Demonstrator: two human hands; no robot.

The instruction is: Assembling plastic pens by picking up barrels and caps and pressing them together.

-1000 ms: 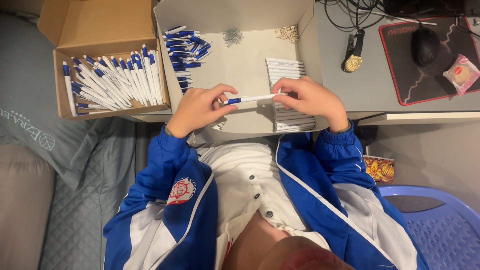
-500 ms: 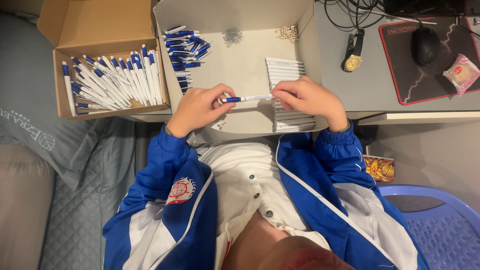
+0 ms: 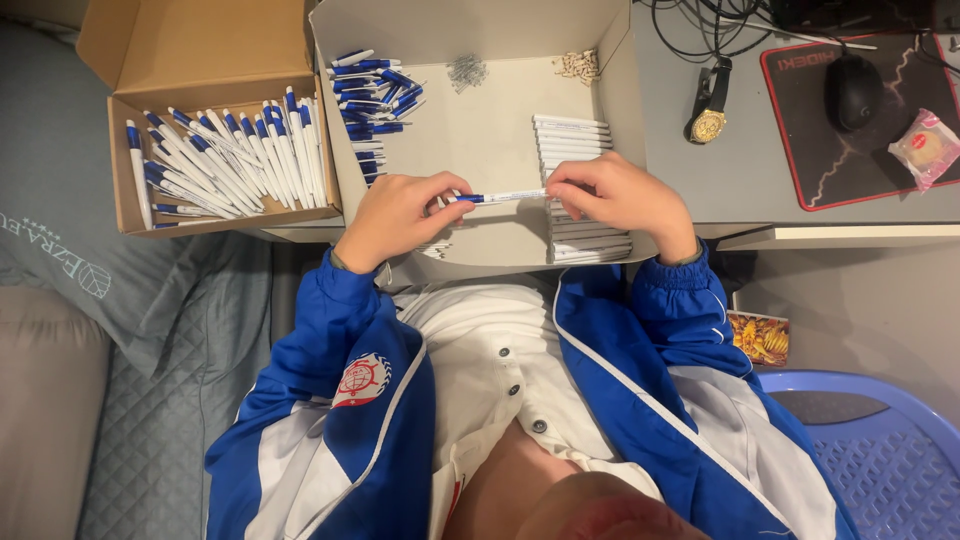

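While the pen is held flat between the two hands, its long side runs left to right, just above the near edge of the grey box. Its blue end is pinched by the left hand and its white end by the right hand. Farther off, white barrels are stacked beside the right hand, and blue parts are piled beyond the left.

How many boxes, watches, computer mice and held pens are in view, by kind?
Cardboard boxes: 2, brown and white
Wristwatch: 1
Computer mouse: 1
Pen held between left hand and right hand: 1
Total: 5
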